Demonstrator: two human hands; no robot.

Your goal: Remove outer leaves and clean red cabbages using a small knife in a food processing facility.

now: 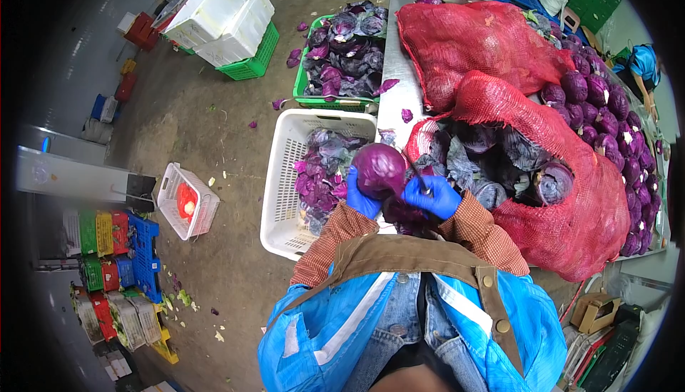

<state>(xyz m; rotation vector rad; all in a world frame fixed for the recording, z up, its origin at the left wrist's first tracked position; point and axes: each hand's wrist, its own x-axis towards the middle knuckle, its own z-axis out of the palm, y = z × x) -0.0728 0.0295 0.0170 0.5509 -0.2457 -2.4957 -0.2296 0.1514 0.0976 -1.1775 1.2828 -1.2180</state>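
A smooth red cabbage (379, 171) rests in my left hand (362, 195), which wears a blue glove and holds it from the left and below. My right hand (433, 197), gloved in blue too, is shut on the handle of a knife (418, 177) just right of the cabbage; the blade points up and away. Dark purple leaves lie below the hands. Left of them stands a white plastic basket (275, 178) with loose cabbage leaves (321, 178). To the right, an open red mesh sack (578, 221) shows cabbages with dull outer leaves (554, 183).
A second red mesh sack (471, 44) lies on the metal table (396, 65). Peeled red cabbages (607, 122) are piled far right, near another person (642, 65). A green crate (299, 79) of leaves stands beyond the white basket. A small white basket (206, 215) stands on the floor.
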